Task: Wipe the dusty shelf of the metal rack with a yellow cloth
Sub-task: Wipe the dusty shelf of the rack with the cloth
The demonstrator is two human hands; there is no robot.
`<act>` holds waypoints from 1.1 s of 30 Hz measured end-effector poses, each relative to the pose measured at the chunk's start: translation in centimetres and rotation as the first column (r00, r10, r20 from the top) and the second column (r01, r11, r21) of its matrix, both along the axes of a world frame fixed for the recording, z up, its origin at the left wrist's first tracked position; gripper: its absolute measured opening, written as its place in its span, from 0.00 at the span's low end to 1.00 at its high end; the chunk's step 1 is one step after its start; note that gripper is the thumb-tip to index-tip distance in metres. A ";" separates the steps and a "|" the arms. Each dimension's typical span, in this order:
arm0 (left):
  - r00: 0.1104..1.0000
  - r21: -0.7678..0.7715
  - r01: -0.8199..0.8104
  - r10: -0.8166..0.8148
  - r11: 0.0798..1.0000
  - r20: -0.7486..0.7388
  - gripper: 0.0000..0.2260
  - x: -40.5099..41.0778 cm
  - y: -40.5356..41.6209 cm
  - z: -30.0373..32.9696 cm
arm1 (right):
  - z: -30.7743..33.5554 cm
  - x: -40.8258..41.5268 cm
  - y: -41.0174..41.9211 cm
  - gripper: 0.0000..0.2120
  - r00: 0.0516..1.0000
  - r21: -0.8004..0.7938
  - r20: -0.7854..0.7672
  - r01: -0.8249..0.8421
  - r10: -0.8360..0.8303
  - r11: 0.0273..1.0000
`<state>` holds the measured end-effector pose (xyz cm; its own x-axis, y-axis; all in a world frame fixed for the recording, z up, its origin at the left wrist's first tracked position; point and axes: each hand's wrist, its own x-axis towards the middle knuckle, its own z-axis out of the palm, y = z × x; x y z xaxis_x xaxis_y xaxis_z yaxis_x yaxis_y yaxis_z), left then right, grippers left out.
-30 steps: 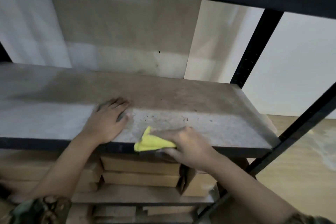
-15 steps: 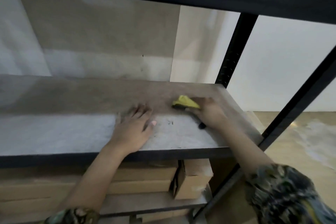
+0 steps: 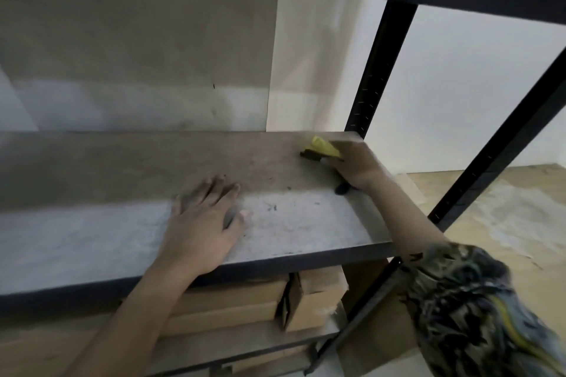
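- The right hand (image 3: 355, 164) grasps the yellow cloth (image 3: 324, 146) at the far right corner of the shelf (image 3: 122, 232), with its fingers curled over the fabric and pressing it down on the board.
- Only the far end of the yellow cloth sticks out beyond the fingers; a dark strip shows under it, and motion blur hides what that strip is.
- The left hand (image 3: 202, 223) is released and holds nothing: it lies flat, palm down, fingers spread, on the middle of the shelf close to the near edge.
- The shelf is a grey board with a black metal front rim; its near half looks paler, the far half darker, and small dark specks lie between the two hands.
- A black upright post (image 3: 379, 70) of the rack stands just behind the right hand, and a second post (image 3: 502, 144) crosses the right side nearer the camera.
- Cardboard boxes (image 3: 312, 297) sit stacked on the level below.
- A patterned sleeve (image 3: 477, 306) covers the right upper arm at the near right.
- A pale wall (image 3: 459, 86) stands behind the rack.
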<state>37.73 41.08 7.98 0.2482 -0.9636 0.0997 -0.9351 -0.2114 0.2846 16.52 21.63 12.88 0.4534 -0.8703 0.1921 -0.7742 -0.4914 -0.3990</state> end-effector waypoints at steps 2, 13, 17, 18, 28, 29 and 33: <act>1.000 -0.002 -0.005 0.005 1.000 0.007 0.25 0.0 0.0 0.1 | -1.0 0.2 1.0 0.18 0.999 0.005 -0.039 -0.020 0.021 1.000; 1.000 0.021 0.015 -0.014 1.000 -0.014 0.26 -0.3 0.1 0.9 | 0.4 -2.7 11.4 0.23 0.981 -0.107 0.046 -0.182 0.187 0.978; 1.000 0.015 0.009 -0.009 1.000 -0.019 0.26 -0.3 0.2 0.9 | -1.3 -1.6 10.4 0.27 0.943 0.068 -0.275 -0.174 0.186 0.982; 1.000 0.011 0.011 -0.011 1.000 -0.025 0.26 -0.3 0.2 0.8 | -1.7 -1.6 10.5 0.25 0.931 0.055 -0.305 -0.192 0.199 0.980; 0.999 -0.003 0.039 -0.039 0.999 -0.018 0.30 0.0 0.2 0.4 | -1.6 -3.1 9.4 0.22 0.934 -0.024 -0.351 0.063 -0.067 0.998; 0.999 -0.004 0.038 -0.038 0.999 -0.020 0.30 -0.1 0.2 0.5 | -1.6 -3.7 8.8 0.24 0.910 -0.044 -0.379 0.163 -0.168 0.986; 0.999 0.003 0.039 -0.039 0.999 -0.036 0.28 -0.3 0.2 0.8 | -1.0 -5.4 6.0 0.34 0.800 -0.026 -0.340 0.517 -0.494 0.856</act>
<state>37.47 41.28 8.78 0.2141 -0.9728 0.0879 -0.9316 -0.1763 0.3179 11.10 27.66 11.85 -0.0288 -0.9984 0.0495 -0.9948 0.0238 -0.0991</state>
